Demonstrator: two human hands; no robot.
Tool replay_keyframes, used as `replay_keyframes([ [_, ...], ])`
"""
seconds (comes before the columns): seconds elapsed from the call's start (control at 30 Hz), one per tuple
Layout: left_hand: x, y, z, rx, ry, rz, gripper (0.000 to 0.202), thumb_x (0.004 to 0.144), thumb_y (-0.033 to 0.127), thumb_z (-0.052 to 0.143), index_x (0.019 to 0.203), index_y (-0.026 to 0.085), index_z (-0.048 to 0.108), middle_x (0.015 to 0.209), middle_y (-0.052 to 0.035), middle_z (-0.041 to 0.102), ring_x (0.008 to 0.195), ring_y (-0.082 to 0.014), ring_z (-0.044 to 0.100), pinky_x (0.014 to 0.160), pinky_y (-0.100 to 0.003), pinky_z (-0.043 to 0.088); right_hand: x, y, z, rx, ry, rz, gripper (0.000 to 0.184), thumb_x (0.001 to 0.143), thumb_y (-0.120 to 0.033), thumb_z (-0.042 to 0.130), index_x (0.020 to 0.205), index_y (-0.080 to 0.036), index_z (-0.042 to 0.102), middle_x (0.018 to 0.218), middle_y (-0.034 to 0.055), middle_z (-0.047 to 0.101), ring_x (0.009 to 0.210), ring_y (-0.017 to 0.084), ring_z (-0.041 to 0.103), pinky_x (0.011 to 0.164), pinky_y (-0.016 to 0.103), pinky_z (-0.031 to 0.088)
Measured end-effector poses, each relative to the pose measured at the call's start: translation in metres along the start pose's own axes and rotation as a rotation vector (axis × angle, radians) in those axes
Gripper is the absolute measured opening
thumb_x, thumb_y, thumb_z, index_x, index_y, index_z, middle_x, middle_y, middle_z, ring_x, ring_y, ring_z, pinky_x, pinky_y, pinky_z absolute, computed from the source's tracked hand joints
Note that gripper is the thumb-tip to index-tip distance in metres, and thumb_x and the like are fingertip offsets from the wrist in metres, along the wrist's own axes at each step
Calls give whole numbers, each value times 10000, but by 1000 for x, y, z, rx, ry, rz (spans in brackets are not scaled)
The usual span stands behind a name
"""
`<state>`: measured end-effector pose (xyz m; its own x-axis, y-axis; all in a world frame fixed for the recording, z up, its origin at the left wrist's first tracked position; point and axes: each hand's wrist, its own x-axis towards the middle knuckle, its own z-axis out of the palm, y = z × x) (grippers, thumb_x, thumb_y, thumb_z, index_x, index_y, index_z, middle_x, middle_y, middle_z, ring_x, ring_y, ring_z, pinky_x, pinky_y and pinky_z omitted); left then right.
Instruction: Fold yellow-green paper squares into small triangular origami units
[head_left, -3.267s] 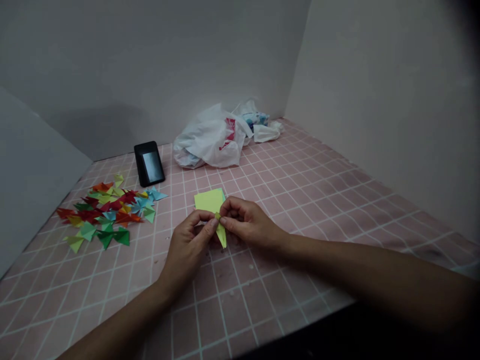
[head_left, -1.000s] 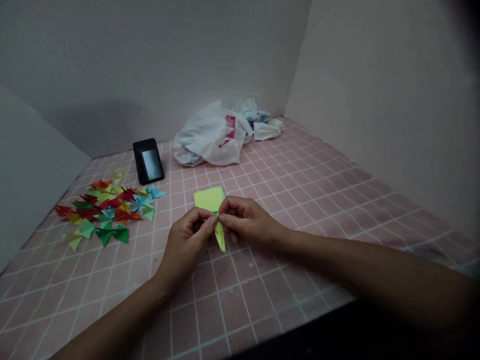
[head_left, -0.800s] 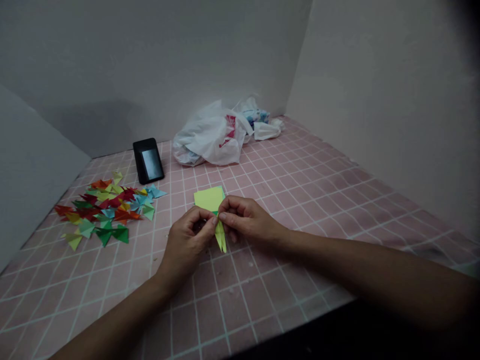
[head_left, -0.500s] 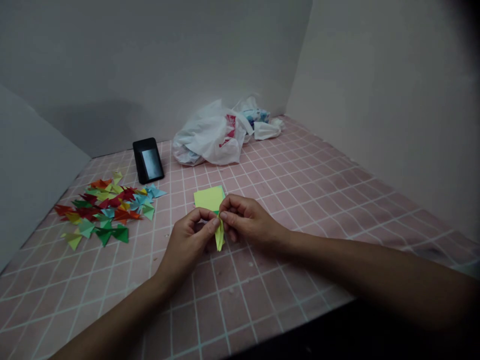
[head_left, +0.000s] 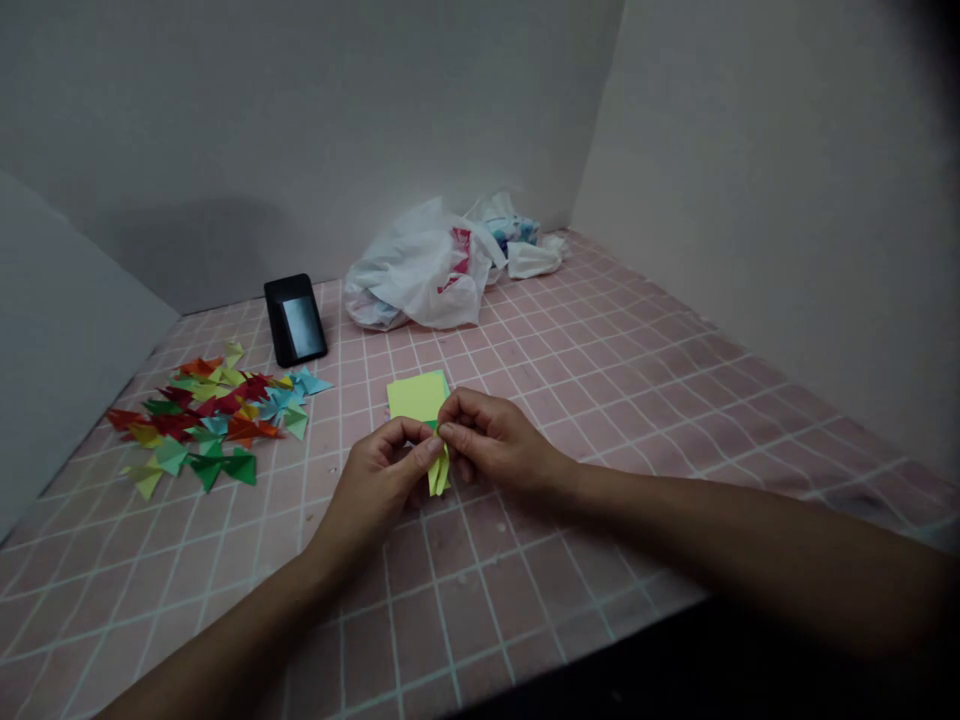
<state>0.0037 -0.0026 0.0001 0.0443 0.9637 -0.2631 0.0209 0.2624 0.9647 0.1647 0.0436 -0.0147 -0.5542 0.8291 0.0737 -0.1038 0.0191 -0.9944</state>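
Observation:
A small folded yellow paper [head_left: 439, 476] is pinched between both hands, its narrow strips pointing down toward me. My left hand [head_left: 386, 465] grips it from the left with thumb and forefinger. From the right, my right hand [head_left: 499, 440] pinches its upper end, fingers curled. The fingertips hide the top of the folded paper. Just beyond the hands lies a stack of square paper sheets [head_left: 417, 396], yellow on top, with other colours showing at its edges.
A pile of folded paper figures [head_left: 217, 410] in several colours spreads on the left. Behind it a black device with a screen [head_left: 296, 320] leans back. White plastic bags [head_left: 427, 270] lie near the back wall. A pink checked cloth [head_left: 600, 380] covers the table.
The lower strips of the folded yellow paper have shifted slightly and look a little more spread. Both hands stay in nearly the same place, still pinching it.

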Motion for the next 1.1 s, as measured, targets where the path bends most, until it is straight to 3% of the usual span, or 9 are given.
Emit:
replay_keyframes([
  [0.27, 4, 0, -1, 13, 16, 1, 309, 731, 434, 770, 770, 171, 612, 548, 40, 591, 419, -72, 460, 408, -177, 321, 2, -2, 0, 41, -31, 78, 83, 873, -171, 555, 802, -188, 515, 564, -64, 541, 461, 83, 502, 456, 199, 368],
  [0.53, 3, -6, -5, -33, -16, 1, 304, 848, 461, 677, 778, 166, 649, 609, 13, 579, 527, -96, 499, 511, -201, 381, 3, -4, -1, 70, -28, 104, 91, 894, -147, 535, 814, -188, 519, 535, -68, 548, 441, 79, 514, 447, 188, 374],
  [1.1, 3, -5, 0, 68, 26, 93, 303, 839, 465, 670, 779, 170, 638, 658, 7, 625, 564, -118, 528, 528, -227, 414, 1, -7, 3, 70, 5, 132, 111, 884, -146, 548, 795, -194, 503, 507, -75, 539, 433, 82, 519, 452, 189, 384],
])
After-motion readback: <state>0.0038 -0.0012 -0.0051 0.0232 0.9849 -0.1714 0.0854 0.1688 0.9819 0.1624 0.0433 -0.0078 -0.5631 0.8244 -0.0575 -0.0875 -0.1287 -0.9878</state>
